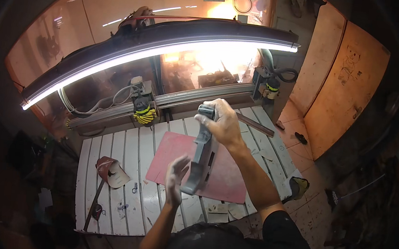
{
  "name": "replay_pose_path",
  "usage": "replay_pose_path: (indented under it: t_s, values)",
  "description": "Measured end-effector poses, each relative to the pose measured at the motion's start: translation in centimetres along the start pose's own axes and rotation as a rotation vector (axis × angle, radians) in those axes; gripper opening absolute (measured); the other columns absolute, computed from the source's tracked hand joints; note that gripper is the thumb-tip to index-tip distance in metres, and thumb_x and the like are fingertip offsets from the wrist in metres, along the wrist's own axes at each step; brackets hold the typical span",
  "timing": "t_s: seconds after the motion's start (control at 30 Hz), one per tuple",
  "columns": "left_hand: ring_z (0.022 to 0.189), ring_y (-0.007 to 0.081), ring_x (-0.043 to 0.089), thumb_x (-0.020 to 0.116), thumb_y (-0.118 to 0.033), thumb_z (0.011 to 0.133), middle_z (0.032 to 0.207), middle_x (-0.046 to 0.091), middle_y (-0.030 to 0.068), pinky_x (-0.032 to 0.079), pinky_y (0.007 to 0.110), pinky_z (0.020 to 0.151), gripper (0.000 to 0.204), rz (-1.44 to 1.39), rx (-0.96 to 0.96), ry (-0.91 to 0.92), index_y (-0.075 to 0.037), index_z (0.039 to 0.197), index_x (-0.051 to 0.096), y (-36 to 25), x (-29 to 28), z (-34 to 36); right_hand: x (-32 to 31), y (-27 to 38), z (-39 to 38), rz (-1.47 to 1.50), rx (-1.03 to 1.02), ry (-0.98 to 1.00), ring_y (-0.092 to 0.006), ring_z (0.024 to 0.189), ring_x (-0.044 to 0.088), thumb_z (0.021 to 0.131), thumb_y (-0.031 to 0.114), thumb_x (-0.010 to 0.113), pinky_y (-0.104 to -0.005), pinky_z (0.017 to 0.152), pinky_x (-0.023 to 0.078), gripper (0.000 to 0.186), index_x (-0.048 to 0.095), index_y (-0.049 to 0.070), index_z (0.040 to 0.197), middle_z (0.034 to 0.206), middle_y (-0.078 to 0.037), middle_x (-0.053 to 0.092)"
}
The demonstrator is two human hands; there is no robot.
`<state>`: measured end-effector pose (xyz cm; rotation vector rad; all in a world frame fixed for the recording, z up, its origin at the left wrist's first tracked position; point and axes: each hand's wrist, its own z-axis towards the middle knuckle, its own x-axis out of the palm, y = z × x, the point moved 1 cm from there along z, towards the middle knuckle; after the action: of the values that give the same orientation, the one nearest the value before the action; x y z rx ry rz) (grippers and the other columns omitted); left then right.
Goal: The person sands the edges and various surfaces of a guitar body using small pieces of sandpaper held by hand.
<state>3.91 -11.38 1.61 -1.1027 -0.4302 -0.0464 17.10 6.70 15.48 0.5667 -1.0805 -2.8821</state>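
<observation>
Right hand point(221, 126) closed round the far end of a long grey curved part point(200, 148), thumb on one side, fingers over the other. Left hand point(176, 177) open, palm turned toward the part's near end, just beside it; blurred, so I can't tell whether skin meets surface. The part stands over the pink board point(171, 150) on the white slatted table point(116, 150), long axis running away from the wearer; whether its near end rests on the board, I can't make out. Both hands look pale with dust, so I judge the hold could slip: I'd keep the right grip firm but not twisting, and bring the left in flat, spreading pressure along the curve rather than poking one spot. I'd want the near end backed by palm or board, since a long part held at one tip will likely swing. Curled reddish sheet point(103, 166) lies well apart at left; I'd angle the surface toward the strip lamp point(168, 50) to read it.
</observation>
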Motion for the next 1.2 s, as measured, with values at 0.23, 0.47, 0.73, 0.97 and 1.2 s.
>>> replay_pose_path:
  t_s: [0.23,0.47,0.73,0.97,1.2]
  values:
    - [0.061,0.0017,0.038,0.074,-0.005,0.091,0.069,0.047,-0.0075,0.033,0.02,0.055,0.029,0.66,0.376,-0.597,-0.01,0.075,0.05,4.1,4.4,1.5,-3.0,-3.9,0.5,-0.16,0.07,-0.19,-0.0322,0.087,0.069,0.079,0.029,0.087,-0.0421,0.078,0.055,0.04,0.067,0.003,0.103,0.096,-0.014,0.068]
    - [0.055,0.0036,0.035,0.071,-0.003,0.086,0.059,0.04,-0.0055,0.028,0.025,0.049,0.031,0.711,0.396,-0.451,-0.008,0.066,0.048,-0.3,3.2,6.0,-6.3,-6.1,-3.5,-0.164,0.255,-0.305,-0.0351,0.091,0.068,0.079,0.023,0.088,-0.0438,0.083,0.054,0.038,0.066,0.002,0.102,0.099,-0.015,0.068]
    - [0.099,0.0355,0.066,0.088,-0.023,0.071,0.103,0.07,0.0153,0.052,0.044,0.087,0.049,1.31,0.595,-0.146,-0.003,0.111,0.066,-4.7,11.6,6.8,-6.5,-6.1,-6.0,-0.117,0.222,-0.278,-0.0353,0.103,0.065,0.081,0.022,0.087,-0.0439,0.09,0.052,0.048,0.062,-0.002,0.114,0.109,-0.018,0.063]
    - [0.098,0.0349,0.072,0.094,-0.022,0.064,0.104,0.073,0.0181,0.055,0.041,0.088,0.067,1.175,0.14,-0.035,-0.002,0.122,0.066,0.2,9.7,10.5,-10.2,-6.0,-7.6,-0.118,0.134,-0.053,-0.035,0.121,0.05,0.075,0.001,0.066,-0.0413,0.108,0.042,0.067,0.056,-0.001,0.142,0.127,-0.021,0.045]
    - [0.088,0.032,0.076,0.093,-0.02,0.067,0.096,0.076,0.0175,0.059,0.039,0.078,0.057,1.099,0.269,-0.094,-0.004,0.115,0.069,1.4,9.8,9.5,-10.6,-1.8,-10.1,-0.104,0.126,0.097,-0.0314,0.101,0.053,0.079,-0.004,0.053,-0.0428,0.091,0.046,0.068,0.05,-0.005,0.147,0.111,-0.018,0.046]
